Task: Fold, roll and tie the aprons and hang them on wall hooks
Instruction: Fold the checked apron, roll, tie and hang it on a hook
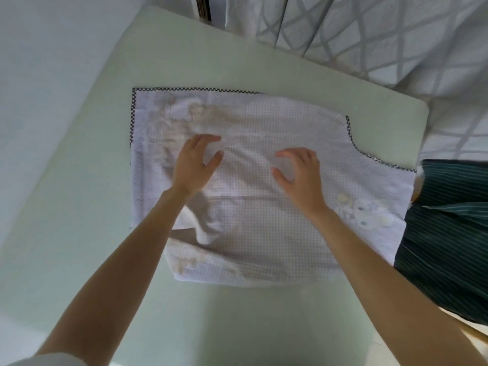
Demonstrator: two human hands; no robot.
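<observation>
smoothing looks like the step in hand: the white checked apron (pixel 264 180) lies spread over the middle of the table (pixel 105 207), folded over on itself by the look of its doubled near edge, but not yet rolled or tied — and no wall hooks are in view, so hanging is well off. the left hand (pixel 194 167) rests on the cloth toward the table's left side, fingers loosely spread and gripping nothing; the right hand (pixel 298 173) sits near it toward the right, fingers a little arched, also holding nothing. a dark striped apron (pixel 443 233) waits at the table's right edge, touching the white one, untouched as far as i can judge. bare table lies along the left and near edges — room to roll toward. the far edge runs close under a patterned curtain (pixel 369 27).
</observation>
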